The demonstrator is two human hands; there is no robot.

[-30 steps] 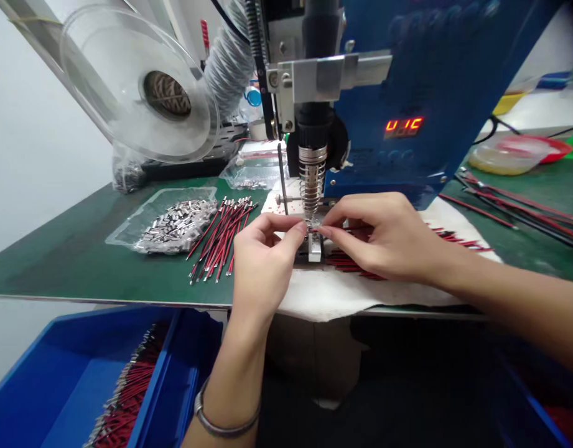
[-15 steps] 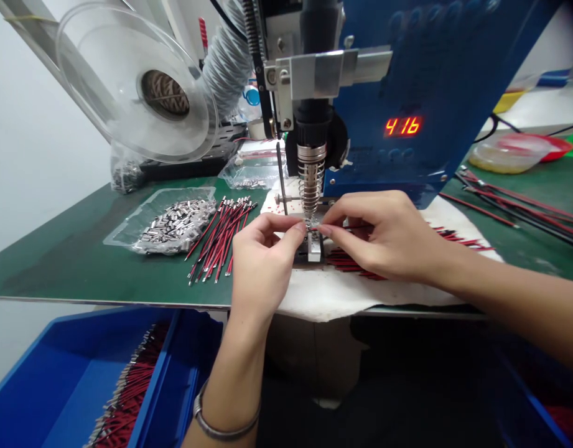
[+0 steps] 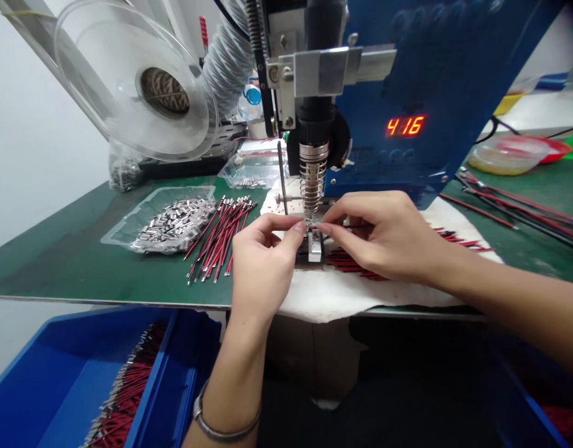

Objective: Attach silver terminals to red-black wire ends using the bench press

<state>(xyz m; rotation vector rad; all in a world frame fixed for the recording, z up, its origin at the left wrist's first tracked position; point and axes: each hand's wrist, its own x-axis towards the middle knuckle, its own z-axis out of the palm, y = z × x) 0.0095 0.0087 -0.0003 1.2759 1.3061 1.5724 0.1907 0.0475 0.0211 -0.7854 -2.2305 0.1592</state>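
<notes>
Pinching a red wire under the soldering tip, both hands, left hand and right hand, remain stationary. Display holds 416, suggesting soldering continues.

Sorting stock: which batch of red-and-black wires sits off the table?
The wires in the blue bin below the table edge; the other bundles lie on the green mat and the white cloth.

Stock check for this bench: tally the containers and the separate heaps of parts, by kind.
Blue plastic bins: 1
Clear plastic trays of small silver metal sleeves: 1
Loose heaps of red-and-black wire pieces on the green mat: 1
Clear plastic reels: 1
Total: 4
</notes>
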